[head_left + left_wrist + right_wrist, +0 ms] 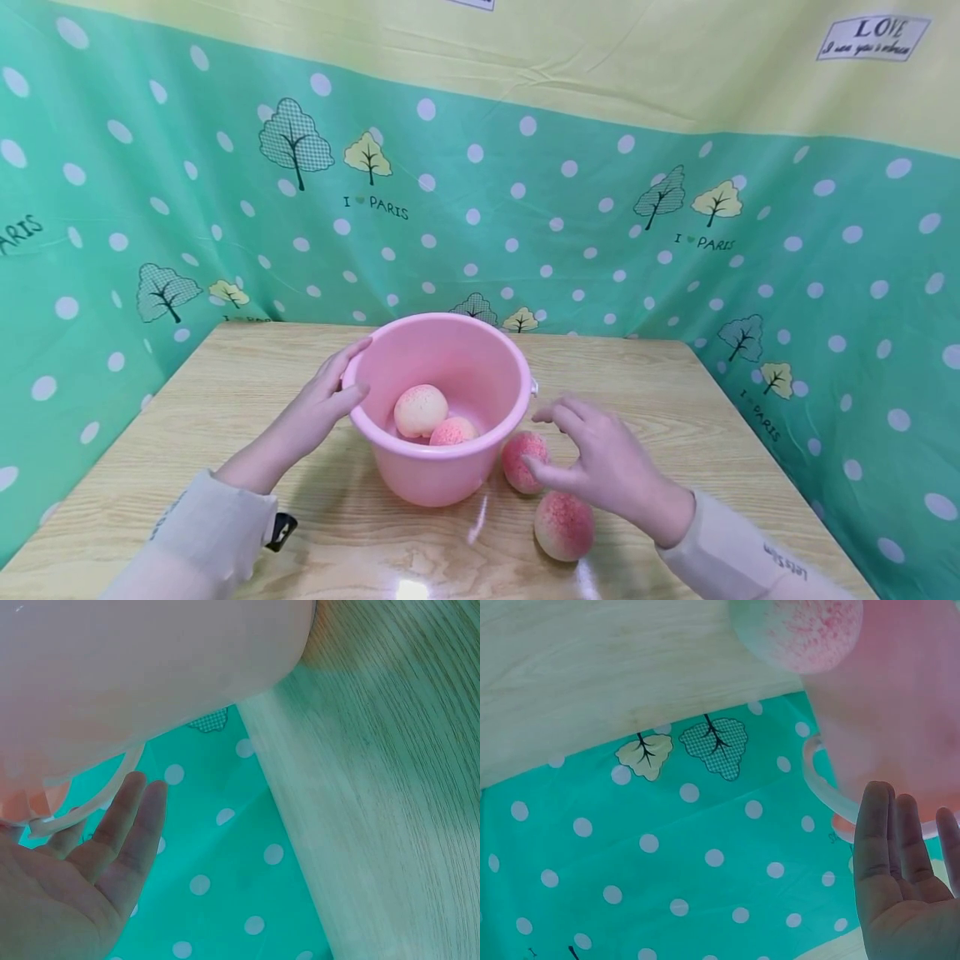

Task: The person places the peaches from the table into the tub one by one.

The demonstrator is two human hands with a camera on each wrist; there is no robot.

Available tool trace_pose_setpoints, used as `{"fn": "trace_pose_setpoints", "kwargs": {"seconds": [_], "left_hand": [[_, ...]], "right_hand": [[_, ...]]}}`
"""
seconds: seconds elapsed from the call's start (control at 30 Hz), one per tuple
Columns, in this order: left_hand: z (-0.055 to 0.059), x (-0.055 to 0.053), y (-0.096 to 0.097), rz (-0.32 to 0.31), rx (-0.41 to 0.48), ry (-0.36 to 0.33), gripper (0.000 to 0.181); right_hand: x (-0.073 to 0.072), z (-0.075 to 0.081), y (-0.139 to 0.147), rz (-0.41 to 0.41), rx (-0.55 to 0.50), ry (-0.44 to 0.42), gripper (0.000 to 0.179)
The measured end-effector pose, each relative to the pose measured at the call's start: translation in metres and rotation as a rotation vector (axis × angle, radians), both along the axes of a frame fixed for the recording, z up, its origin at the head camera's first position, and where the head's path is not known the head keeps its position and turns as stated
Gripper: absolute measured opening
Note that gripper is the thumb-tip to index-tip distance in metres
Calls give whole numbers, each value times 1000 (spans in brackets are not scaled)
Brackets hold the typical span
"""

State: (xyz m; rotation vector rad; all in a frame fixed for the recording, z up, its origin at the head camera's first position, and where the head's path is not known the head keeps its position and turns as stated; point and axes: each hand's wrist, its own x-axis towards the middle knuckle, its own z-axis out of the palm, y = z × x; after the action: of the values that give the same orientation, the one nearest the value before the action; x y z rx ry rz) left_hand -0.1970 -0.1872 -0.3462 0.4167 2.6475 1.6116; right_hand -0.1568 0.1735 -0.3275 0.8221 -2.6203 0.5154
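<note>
A pink bucket [431, 471] stands on the table with two peaches inside, a pale one [421, 410] and a pinker one [454, 432]. My left hand [318, 408] is at the bucket's left rim, its thumb overlapping the edge. In the left wrist view its fingers [129, 825] extend beside the bucket's handle [90, 806]. To the right of the bucket, my right hand [603, 458] has its fingers spread and holds nothing. Its thumb overlaps a peach [519, 461] beside the bucket; another peach [564, 527] lies nearer, below that hand.
The wooden table [630, 375] reaches back to a green and yellow cloth [480, 217] with dots and trees, which also hangs along both sides. A small black object [281, 531] shows by the left cuff.
</note>
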Motion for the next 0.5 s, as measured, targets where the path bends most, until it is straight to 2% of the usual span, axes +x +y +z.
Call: {"fn": "trace_pose_setpoints", "kwargs": {"seconds": [0.33, 0.5], "left_hand": [[-1, 0, 0, 7, -3, -14, 63], [0, 1, 1, 9, -1, -9, 63]], "right_hand": [[5, -13, 3, -52, 13, -78, 38], [6, -21, 6, -40, -1, -48, 38]]}}
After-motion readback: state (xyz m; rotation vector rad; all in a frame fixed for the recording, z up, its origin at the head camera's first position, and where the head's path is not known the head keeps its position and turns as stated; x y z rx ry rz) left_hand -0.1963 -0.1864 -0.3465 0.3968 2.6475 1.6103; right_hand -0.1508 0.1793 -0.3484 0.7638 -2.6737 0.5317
